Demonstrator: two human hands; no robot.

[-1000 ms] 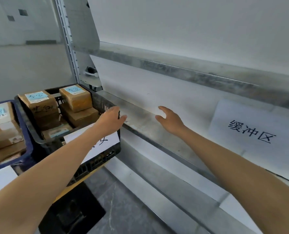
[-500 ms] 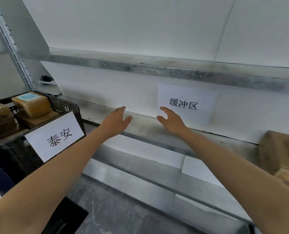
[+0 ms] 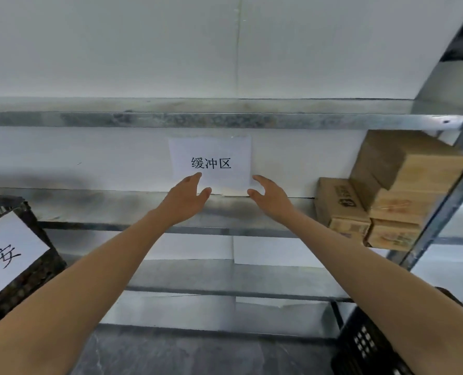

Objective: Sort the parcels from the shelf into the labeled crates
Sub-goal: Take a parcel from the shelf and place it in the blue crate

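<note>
Several brown cardboard parcels (image 3: 392, 190) are stacked at the right end of the metal shelf (image 3: 95, 203). Both my arms reach forward over the shelf's middle. My left hand (image 3: 183, 197) and my right hand (image 3: 271, 196) are open, palms facing each other, with nothing between them. They hover just below a white paper sign (image 3: 210, 163) with black characters on the back wall. The parcels lie well to the right of my right hand. A black crate (image 3: 35, 269) with a white paper label (image 3: 5, 250) stands at the left edge.
A second black crate (image 3: 365, 345) shows at the lower right, partly hidden by my right arm. A grey upright post (image 3: 446, 201) closes the shelf on the right. Lower shelf levels and a dark floor (image 3: 198, 355) lie below.
The view has swung right: the left crates with their parcels have slid out of view and the shelf's parcel stack has come in. Both hands have stayed open and have moved along the shelf to the sign.
</note>
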